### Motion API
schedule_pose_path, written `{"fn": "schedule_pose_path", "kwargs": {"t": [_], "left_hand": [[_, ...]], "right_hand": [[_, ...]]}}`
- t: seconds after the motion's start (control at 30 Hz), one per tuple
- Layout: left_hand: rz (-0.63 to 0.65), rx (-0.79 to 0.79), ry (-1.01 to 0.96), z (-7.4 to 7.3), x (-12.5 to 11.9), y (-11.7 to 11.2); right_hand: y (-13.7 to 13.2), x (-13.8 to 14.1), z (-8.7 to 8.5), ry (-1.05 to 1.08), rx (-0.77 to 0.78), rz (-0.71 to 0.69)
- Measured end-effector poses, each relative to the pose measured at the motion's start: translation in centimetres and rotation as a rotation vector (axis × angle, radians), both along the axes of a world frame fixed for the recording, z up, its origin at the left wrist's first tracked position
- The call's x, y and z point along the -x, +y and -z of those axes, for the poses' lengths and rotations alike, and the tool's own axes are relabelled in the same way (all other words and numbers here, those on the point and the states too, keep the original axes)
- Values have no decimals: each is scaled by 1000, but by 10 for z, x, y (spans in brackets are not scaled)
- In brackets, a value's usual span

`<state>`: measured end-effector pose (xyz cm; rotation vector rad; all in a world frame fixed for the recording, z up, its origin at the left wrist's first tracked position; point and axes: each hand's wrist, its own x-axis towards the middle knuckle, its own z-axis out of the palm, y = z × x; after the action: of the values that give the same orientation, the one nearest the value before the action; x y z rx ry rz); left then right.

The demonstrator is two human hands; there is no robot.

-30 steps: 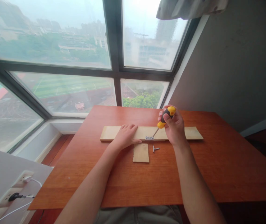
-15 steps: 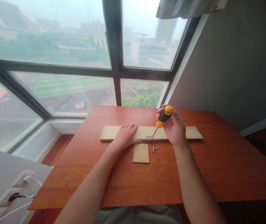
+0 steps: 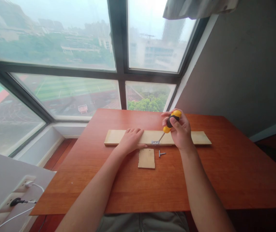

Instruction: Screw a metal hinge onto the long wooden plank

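A long pale wooden board lies crosswise on the table. My left hand rests flat on it, fingers stretched out and thumb along the near edge. In my right hand is a yellow and black screwdriver, tilted, its shaft running down to a small metal hinge at the board's near edge. The tip meets the hinge's right end; whether it sits in a screw head is too small to tell. Just in front lie a small square wooden piece with two holes and a few loose screws.
The reddish-brown wooden table fills the lower middle. Large windows stand behind it, and a grey wall rises at the right. Power sockets with plugged-in cables are at the lower left.
My right fingers have shifted around the screwdriver handle, with the thumb now lying across it and the handle turned slightly. My left hand and the board stay in place.
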<state>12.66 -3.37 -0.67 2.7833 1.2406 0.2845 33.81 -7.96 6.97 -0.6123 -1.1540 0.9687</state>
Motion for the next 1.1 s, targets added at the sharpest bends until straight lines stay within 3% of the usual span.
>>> {"fn": "schedule_pose_path", "kwargs": {"t": [0.13,0.3,0.57,0.93,1.1], "left_hand": [[8,-10,-7,1,0,1],[9,-6,-10,1,0,2],[17,-19,-20,1,1,0],[14,-19,12,-2,-4,1],[-2,-17,14,0,-4,2]], "right_hand": [[0,-1,1,7,4,8],[-1,-5,1,56,9,-79],[5,-2,-3,54,-2,38],[4,-4,-6,-139,64,-26],[7,-6,-7,-61,33,17]]}}
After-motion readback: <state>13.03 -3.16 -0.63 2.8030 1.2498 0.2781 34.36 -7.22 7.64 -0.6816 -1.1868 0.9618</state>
